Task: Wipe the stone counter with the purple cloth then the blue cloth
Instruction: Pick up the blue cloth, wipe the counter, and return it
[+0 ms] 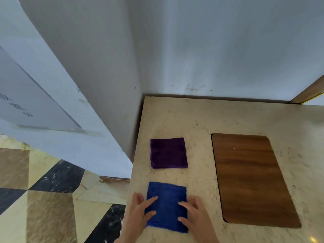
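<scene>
Both hands rest flat on the folded blue cloth (167,206) at the near edge of the stone desk (198,120). The left hand (138,210) lies with fingers spread over its left border, the right hand (192,213) likewise over its right border; neither pinches the fabric, apparently pressing the fold smooth or square. The folded purple cloth (168,153), due first in the wiping order, lies just beyond the fingertips, untouched. A wooden board (252,179) lies well apart, beyond the right hand.
</scene>
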`<state>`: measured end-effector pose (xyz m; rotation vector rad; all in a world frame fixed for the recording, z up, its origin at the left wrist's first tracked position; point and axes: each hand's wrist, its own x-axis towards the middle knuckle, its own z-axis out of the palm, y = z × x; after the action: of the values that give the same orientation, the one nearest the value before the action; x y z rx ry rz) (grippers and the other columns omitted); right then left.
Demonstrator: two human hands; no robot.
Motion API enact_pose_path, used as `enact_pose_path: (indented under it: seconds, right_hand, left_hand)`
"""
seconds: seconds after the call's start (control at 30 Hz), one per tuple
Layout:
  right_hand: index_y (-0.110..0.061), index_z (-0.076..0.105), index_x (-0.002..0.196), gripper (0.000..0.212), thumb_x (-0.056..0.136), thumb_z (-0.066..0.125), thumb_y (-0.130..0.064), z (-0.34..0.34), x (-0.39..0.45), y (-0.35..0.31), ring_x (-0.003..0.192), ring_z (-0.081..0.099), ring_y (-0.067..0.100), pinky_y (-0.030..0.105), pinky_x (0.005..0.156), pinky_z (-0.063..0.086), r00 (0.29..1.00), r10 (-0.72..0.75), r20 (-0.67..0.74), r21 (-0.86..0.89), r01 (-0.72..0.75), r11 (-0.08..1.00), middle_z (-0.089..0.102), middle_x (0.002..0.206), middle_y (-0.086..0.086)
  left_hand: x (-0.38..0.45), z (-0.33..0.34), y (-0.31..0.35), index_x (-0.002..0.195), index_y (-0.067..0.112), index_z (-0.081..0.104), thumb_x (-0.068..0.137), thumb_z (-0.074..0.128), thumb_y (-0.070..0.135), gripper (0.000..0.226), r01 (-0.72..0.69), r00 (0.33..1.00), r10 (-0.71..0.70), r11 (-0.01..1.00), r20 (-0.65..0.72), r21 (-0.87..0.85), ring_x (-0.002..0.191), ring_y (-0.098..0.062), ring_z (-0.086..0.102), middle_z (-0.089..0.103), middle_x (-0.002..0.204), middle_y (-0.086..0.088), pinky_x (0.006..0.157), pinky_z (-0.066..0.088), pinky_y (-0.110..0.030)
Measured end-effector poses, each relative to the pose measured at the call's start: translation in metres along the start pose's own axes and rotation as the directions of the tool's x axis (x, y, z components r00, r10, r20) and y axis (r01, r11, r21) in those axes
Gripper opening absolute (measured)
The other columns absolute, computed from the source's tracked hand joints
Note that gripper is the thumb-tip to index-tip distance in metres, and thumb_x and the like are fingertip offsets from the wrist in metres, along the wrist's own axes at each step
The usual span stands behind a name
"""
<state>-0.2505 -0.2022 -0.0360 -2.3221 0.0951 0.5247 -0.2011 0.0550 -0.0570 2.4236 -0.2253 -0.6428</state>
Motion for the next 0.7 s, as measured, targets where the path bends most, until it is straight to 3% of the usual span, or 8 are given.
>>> enact_pose_path:
  seconds: [0.2, 0.3, 0.4, 0.5, 0.6, 0.63, 0.7]
  right_hand:
    - [-0.029, 0.061, 0.131, 0.045, 0.089, 0.071, -0.043, 0.008, -0.001, 0.005, 0.117, 0.043, 0.002, 0.010, 0.102, 0.029, 0.997, -0.012, -0.077, 0.030, 0.014, 0.999, 0.037, 0.134, -0.007]
    - [-0.028, 0.064, 0.128, 0.041, 0.089, 0.072, -0.040, 0.011, -0.001, 0.004, 0.115, 0.043, -0.006, 0.016, 0.102, 0.036, 0.990, -0.014, -0.143, 0.050, 0.022, 0.999, 0.041, 0.131, -0.009]
    - [-0.028, 0.064, 0.124, 0.035, 0.090, 0.071, -0.032, 0.015, 0.000, 0.003, 0.112, 0.046, -0.002, 0.018, 0.102, 0.041, 0.988, -0.004, -0.156, -0.004, 0.004, 1.000, 0.041, 0.126, -0.011]
    - [-0.021, 0.069, 0.112, 0.023, 0.089, 0.072, -0.017, 0.020, 0.003, -0.002, 0.100, 0.052, 0.004, 0.021, 0.091, 0.048, 0.969, 0.009, -0.246, -0.020, -0.014, 1.000, 0.050, 0.112, -0.008]
    - [-0.015, 0.069, 0.104, 0.018, 0.090, 0.068, -0.004, 0.023, 0.007, -0.014, 0.091, 0.055, 0.011, 0.022, 0.080, 0.051, 0.947, 0.053, -0.317, -0.092, -0.087, 0.992, 0.054, 0.104, -0.003]
    - [-0.013, 0.068, 0.105, 0.017, 0.092, 0.064, -0.004, 0.024, 0.009, -0.018, 0.090, 0.055, 0.009, 0.019, 0.079, 0.051, 0.943, 0.076, -0.324, -0.074, -0.105, 0.992, 0.055, 0.105, -0.001]
    - [-0.018, 0.061, 0.115, 0.020, 0.097, 0.056, -0.013, 0.026, 0.011, -0.027, 0.097, 0.054, 0.009, 0.018, 0.084, 0.047, 0.951, 0.119, -0.284, -0.149, -0.166, 0.975, 0.054, 0.114, 0.001]
  left_hand:
    - [0.005, -0.002, 0.002, 0.127, 0.034, 0.068, 0.082, 0.079, 0.028, 0.047, 0.099, 0.986, -0.116, 0.985, -0.117, -0.141, 0.098, 0.003, 0.047, 0.036, 0.107, 0.023, 0.076, 0.039, -0.001]
    - [0.006, -0.003, 0.000, 0.124, 0.038, 0.069, 0.083, 0.078, 0.035, 0.042, 0.106, 0.985, -0.121, 0.987, -0.124, -0.121, 0.094, 0.004, 0.050, 0.037, 0.105, 0.025, 0.071, 0.040, -0.003]
    - [0.007, -0.007, 0.001, 0.122, 0.044, 0.068, 0.084, 0.075, 0.040, 0.039, 0.096, 0.988, -0.102, 0.994, -0.118, -0.058, 0.089, 0.002, 0.053, 0.039, 0.102, 0.023, 0.071, 0.047, -0.013]
    - [0.010, -0.011, 0.004, 0.112, 0.044, 0.071, 0.085, 0.074, 0.041, 0.027, 0.090, 0.985, -0.089, 0.996, -0.150, 0.002, 0.083, 0.000, 0.055, 0.042, 0.095, 0.024, 0.060, 0.043, -0.015]
    - [0.014, -0.012, 0.008, 0.100, 0.023, 0.074, 0.085, 0.075, 0.030, 0.017, 0.079, 0.984, -0.084, 0.996, -0.159, -0.040, 0.071, 0.001, 0.058, 0.048, 0.086, 0.023, 0.052, 0.041, -0.012]
    - [0.017, -0.013, 0.009, 0.098, 0.015, 0.074, 0.085, 0.074, 0.025, 0.017, 0.061, 0.983, -0.072, 0.996, -0.166, -0.072, 0.071, 0.000, 0.058, 0.049, 0.086, 0.024, 0.052, 0.043, -0.009]
    - [0.020, -0.014, 0.015, 0.089, 0.025, 0.070, 0.086, 0.072, 0.027, 0.004, 0.066, 0.983, -0.074, 0.996, -0.167, -0.052, 0.074, -0.002, 0.054, 0.047, 0.086, 0.025, 0.055, 0.039, -0.007]
